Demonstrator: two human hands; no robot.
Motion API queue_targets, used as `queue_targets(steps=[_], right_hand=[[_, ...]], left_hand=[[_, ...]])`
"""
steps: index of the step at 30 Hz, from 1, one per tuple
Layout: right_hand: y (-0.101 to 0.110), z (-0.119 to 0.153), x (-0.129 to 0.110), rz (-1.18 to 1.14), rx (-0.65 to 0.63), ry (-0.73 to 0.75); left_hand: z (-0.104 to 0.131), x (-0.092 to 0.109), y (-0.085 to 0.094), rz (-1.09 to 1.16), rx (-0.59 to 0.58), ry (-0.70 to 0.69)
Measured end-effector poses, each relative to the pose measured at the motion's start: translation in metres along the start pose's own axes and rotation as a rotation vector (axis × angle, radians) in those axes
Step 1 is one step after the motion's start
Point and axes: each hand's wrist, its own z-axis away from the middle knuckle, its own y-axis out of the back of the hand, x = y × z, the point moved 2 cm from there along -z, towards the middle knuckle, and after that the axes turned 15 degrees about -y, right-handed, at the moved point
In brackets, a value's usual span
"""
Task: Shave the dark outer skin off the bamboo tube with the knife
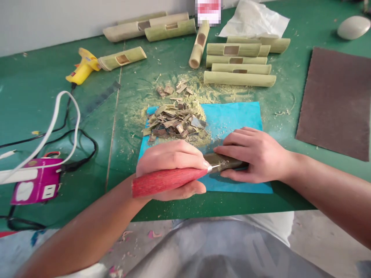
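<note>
My left hand [174,166] is closed around a red wooden-handled tool [165,181], whose thin metal tip points right and meets a dark bamboo piece [216,162]. My right hand [255,156] wraps over the right part of that bamboo and presses it on a blue sheet [234,116]. Parts of the bamboo are hidden under both hands. Just beyond my left hand, a heap of bamboo chips [176,121] and pale dust covers the sheet's left side.
Cut bamboo tubes [240,78] lie at the back, near a white plastic bag [255,19]. A yellow glue gun [84,67], cables and a purple box [37,181] are at left. A brown sheet [336,102] and a white oval object [353,27] lie at right.
</note>
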Motion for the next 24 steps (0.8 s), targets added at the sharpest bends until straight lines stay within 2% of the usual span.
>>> queue_targets(steps=[4,14,18,24], right_hand=[[0.0010,-0.0006,-0.0003,-0.008,0.012,0.006],[-0.0006,-0.0001,-0.0004,-0.046,0.007,-0.018],[-0.0008,-0.0004,-0.0010,-0.065,-0.002,-0.024],[-0.0021,-0.0002,-0.0020,-0.055,0.009,-0.034]], left_hand=[[0.0011,-0.0012,-0.0009,-0.012,0.035,-0.012],[0.0017,0.0018,-0.0010,-0.047,-0.023,-0.001],[0.0024,0.0013,-0.0043,-0.049,-0.068,-0.039],[-0.0014,0.0029,-0.0070,-0.049,-0.066,-0.048]])
